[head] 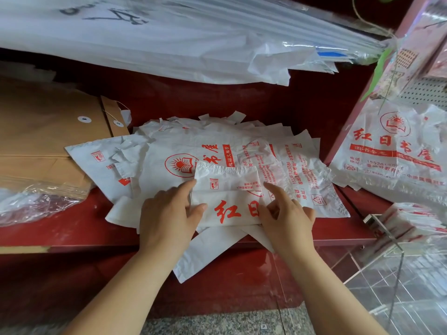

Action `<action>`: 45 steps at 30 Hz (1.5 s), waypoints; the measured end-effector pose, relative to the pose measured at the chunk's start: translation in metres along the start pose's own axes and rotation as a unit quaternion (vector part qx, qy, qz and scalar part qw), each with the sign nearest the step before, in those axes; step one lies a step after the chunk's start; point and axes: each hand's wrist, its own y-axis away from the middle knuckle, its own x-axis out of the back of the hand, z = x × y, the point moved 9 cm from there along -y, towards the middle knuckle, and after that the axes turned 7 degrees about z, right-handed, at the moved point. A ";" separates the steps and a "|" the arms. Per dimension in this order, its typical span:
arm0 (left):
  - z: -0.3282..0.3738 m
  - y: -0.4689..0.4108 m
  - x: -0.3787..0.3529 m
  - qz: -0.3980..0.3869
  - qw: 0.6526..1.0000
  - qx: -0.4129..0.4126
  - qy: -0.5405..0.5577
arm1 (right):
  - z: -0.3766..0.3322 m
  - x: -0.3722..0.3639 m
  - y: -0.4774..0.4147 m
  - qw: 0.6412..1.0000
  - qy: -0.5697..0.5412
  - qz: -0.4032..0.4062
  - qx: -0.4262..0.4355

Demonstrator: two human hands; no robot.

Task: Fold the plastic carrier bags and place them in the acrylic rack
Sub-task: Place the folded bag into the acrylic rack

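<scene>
A white carrier bag with red print [229, 197], partly folded into a small rectangle, lies on top of a loose pile of the same bags [302, 170] on the red shelf [72, 228]. My left hand [167, 213] pinches its left edge, thumb on top. My right hand [285, 213] grips its right edge, forefinger stretched over the upper flap. The clear acrylic rack [391, 240] stands at the right and holds several folded bags [411, 221].
Brown string-tie envelopes [48, 136] are stacked at the left, with clear wrapped packets [31, 204] in front of them. Large white sheets [169, 39] hang overhead. More printed bags [396, 151] lean at the right. Grey stone floor [217, 322] lies below.
</scene>
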 end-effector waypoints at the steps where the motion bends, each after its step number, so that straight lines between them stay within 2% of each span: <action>1: 0.003 0.000 -0.001 0.019 0.998 -0.048 -0.025 | -0.005 0.000 0.001 1.000 0.017 -0.001 0.019; 3: 0.008 0.004 -0.004 0.022 0.993 -0.113 -0.011 | -0.011 -0.003 0.003 0.998 0.041 -0.012 0.048; 6: 0.014 0.010 -0.015 -0.048 0.984 -0.171 0.000 | -0.013 -0.006 0.008 0.994 0.072 -0.038 0.072; 10: 0.014 0.014 -0.014 -0.089 0.982 -0.167 0.027 | -0.013 -0.007 0.012 0.986 0.104 -0.068 0.112; 13: 0.013 0.016 -0.013 -0.078 0.981 -0.171 0.036 | -0.011 -0.009 0.012 0.984 0.091 -0.089 0.125; 20: 0.018 0.017 -0.014 -0.051 0.977 -0.208 0.003 | -0.018 -0.003 0.010 0.989 0.042 -0.032 0.138; 22: 0.018 0.015 -0.009 -0.044 0.980 -0.183 0.058 | -0.015 0.008 0.010 0.994 -0.025 0.009 0.109; 24: 0.011 0.011 -0.005 -0.059 0.981 -0.101 0.156 | -0.008 0.011 0.010 0.994 -0.084 -0.001 0.065; 27: 0.001 0.009 -0.009 -0.084 0.962 0.022 0.258 | -0.003 0.009 0.011 0.990 -0.128 -0.035 0.048; 33: 0.007 0.001 -0.006 -0.029 0.946 0.094 0.309 | 0.006 0.006 0.010 0.975 -0.218 -0.033 -0.031; 35: 0.012 -0.003 -0.007 -0.015 0.955 0.087 0.283 | 0.013 0.004 0.008 0.976 -0.213 -0.010 -0.055; 37: 0.016 -0.005 -0.012 -0.011 0.975 0.067 0.212 | 0.011 0.004 0.008 0.984 -0.169 0.013 -0.044; 38: 0.019 -0.006 -0.012 -0.002 0.984 0.044 0.171 | 0.008 0.005 0.008 0.989 -0.145 0.022 -0.027; 40: 0.034 -0.007 -0.016 0.009 0.995 -0.052 0.089 | 0.002 0.008 0.008 0.993 -0.111 0.033 0.002; 42: 0.043 -0.004 -0.025 0.005 0.991 -0.131 0.011 | 0.001 0.009 0.008 0.996 -0.085 0.036 0.016; 45: 0.047 0.001 -0.038 -0.045 0.982 -0.180 -0.023 | -0.001 0.012 0.007 0.996 -0.051 0.056 0.040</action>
